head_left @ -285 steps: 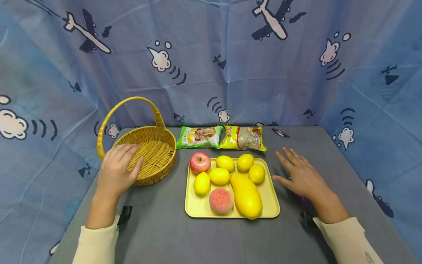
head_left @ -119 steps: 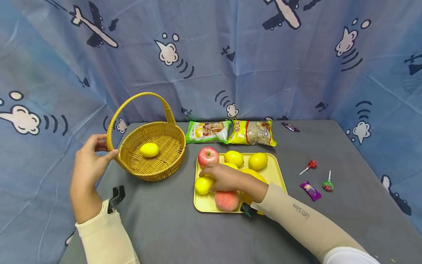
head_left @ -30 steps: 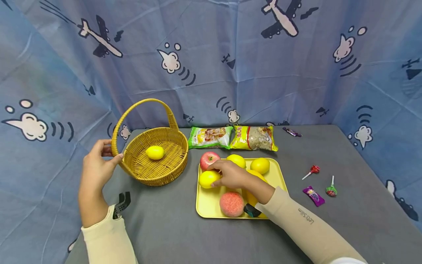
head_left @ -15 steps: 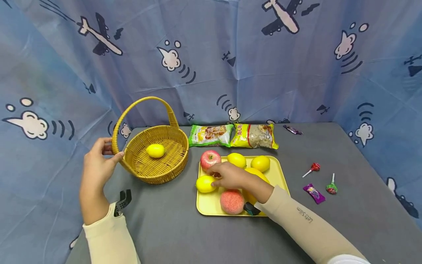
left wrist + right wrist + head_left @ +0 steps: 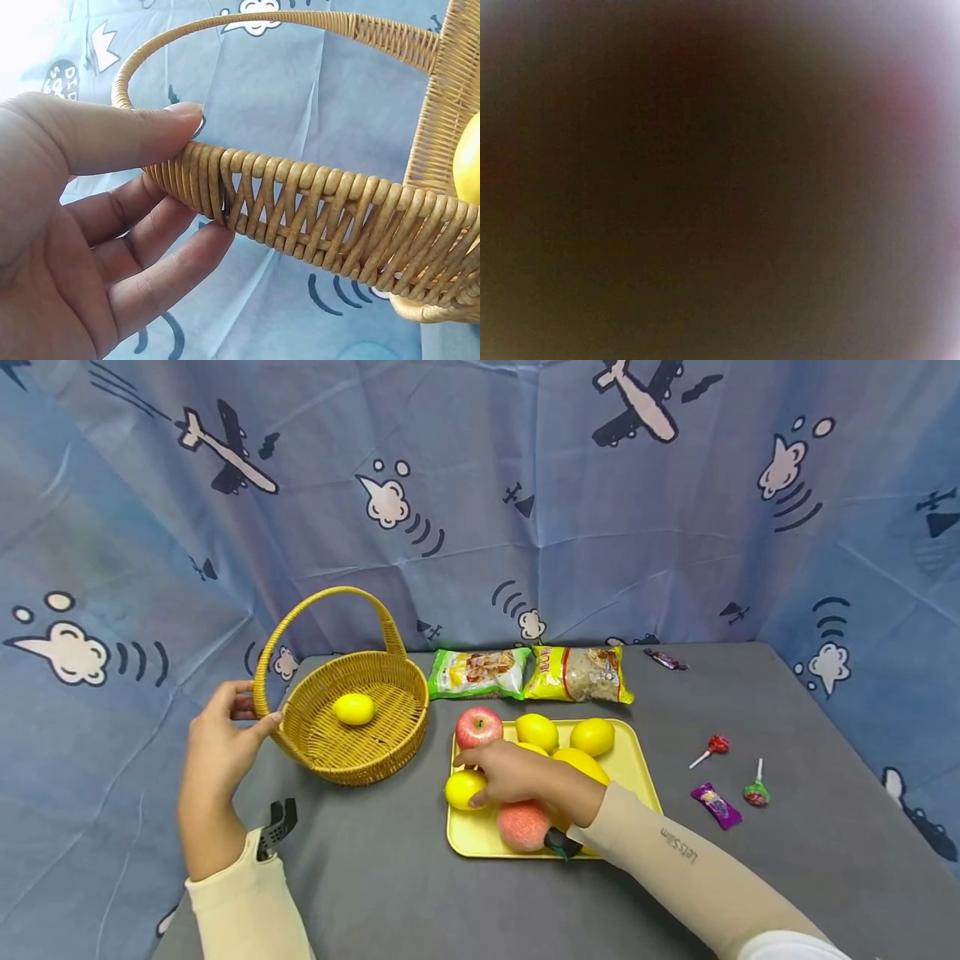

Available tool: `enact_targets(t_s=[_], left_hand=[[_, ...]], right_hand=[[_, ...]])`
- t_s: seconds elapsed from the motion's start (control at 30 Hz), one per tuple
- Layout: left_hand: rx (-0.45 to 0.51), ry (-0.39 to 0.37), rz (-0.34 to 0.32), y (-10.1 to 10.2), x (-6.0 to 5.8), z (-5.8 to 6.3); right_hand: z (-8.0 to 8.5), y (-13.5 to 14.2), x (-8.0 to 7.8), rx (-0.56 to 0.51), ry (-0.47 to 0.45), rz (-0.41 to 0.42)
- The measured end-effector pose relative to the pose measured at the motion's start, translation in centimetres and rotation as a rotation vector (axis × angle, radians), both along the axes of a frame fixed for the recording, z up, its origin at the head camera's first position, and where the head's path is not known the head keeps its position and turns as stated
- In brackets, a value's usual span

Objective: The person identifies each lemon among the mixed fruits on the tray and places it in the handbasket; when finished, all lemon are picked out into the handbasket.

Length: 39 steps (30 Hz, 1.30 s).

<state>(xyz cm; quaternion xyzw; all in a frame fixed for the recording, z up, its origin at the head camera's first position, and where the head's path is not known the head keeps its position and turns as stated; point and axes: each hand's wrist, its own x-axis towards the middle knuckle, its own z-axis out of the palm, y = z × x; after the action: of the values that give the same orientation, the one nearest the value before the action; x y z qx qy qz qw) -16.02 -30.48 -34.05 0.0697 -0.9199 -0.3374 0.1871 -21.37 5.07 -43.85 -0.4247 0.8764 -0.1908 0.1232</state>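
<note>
My left hand [image 5: 225, 743] grips the woven yellow basket [image 5: 360, 764] at the base of its handle. In the left wrist view the thumb lies over the rim [image 5: 300, 176] and the fingers are under it. One lemon [image 5: 354, 709] lies inside the basket. Over the pale yellow tray [image 5: 468, 839], my right hand [image 5: 517, 772] has its thumb and fingers around a lemon [image 5: 462, 790] at the left edge. Near it are a red apple [image 5: 478, 728], a fuzzy peach [image 5: 523, 827] and a mango [image 5: 583, 763], partly covered by the arm. The right wrist view is dark and blurred.
More lemons [image 5: 592, 737] sit on the tray's far side. Behind stand a green snack bag [image 5: 480, 672] and a yellow one [image 5: 581, 674]. To the right lie a red lollipop [image 5: 717, 744], a green lollipop [image 5: 756, 793], a purple candy [image 5: 716, 805] and a dark wrapped candy [image 5: 665, 659].
Since the first frame, one lemon has come into the basket and the left hand has taken hold of it. The lemon in the right hand was higher a second ago and has come down.
</note>
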Motion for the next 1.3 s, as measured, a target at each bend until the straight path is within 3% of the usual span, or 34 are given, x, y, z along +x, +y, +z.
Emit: enact_targets(t_s=[0.2, 0.43, 0.77, 0.9, 1.03, 1.3], left_hand=[[-0.001, -0.013, -0.002, -0.2, 0.0, 0.0], [-0.007, -0.007, -0.009, -0.3, -0.3, 0.1], [0.002, -0.007, -0.005, -0.2, -0.1, 0.0], [0.000, -0.005, -0.009, -0.2, -0.1, 0.0], [0.002, -0.012, -0.015, -0.2, -0.2, 0.0], [-0.003, -0.013, -0.012, -0.4, -0.2, 0.0]], right_hand=[[0.9, -0.2, -0.4, -0.032, -0.009, -0.014], [3.4, -1.5, -1.9, -0.077, 0.052, 0.008], [6.2, -7.1, -4.6, -0.185, 0.055, -0.044], [5.7, -9.9, -5.2, -0.189, 0.045, -0.068], [4.0, -12.1, -5.9, -0.168, 0.040, -0.098], [1.2, -14.4, -6.3, -0.088, 0.090, -0.106]])
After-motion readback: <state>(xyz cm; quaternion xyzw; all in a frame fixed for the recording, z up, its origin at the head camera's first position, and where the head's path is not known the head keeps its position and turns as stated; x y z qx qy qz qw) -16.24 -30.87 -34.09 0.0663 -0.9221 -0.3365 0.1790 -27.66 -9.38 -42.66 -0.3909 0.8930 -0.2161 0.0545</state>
